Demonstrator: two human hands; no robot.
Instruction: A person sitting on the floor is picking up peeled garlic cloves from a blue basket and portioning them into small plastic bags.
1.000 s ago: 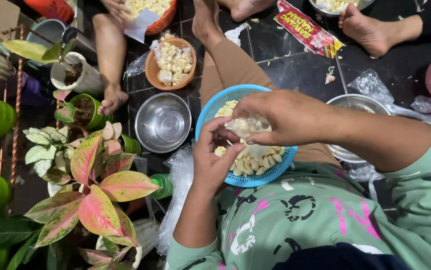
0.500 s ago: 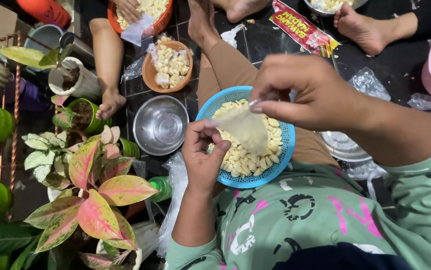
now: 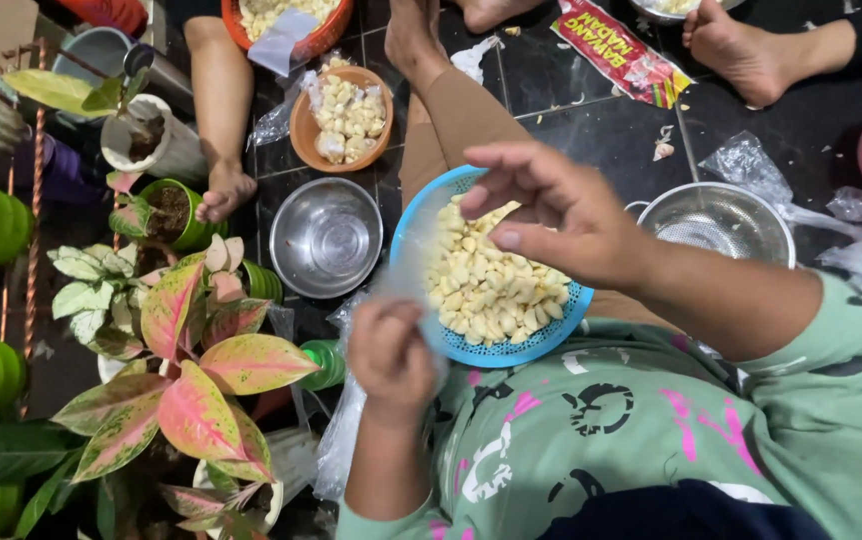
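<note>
Head view: a thin clear plastic bag (image 3: pixel 413 275) was held over a round blue perforated plastic basket (image 3: pixel 561 318) of pale peeled garlic cloves (image 3: pixel 486 290).

The bag's lower edge was pinched in the closed left hand (image 3: pixel 391 360), while the right hand (image 3: pixel 551 215) was poised above the cloves, fingers loosely curled; whether the bag's far edge was gripped could not be told. The bag was blurred, its mouth unclear. Cloves could be spilled onto the dark tiled floor (image 3: pixel 601 110) if the film slipped from that pinch, or the basket, balanced on the lap, were tipped.
</note>
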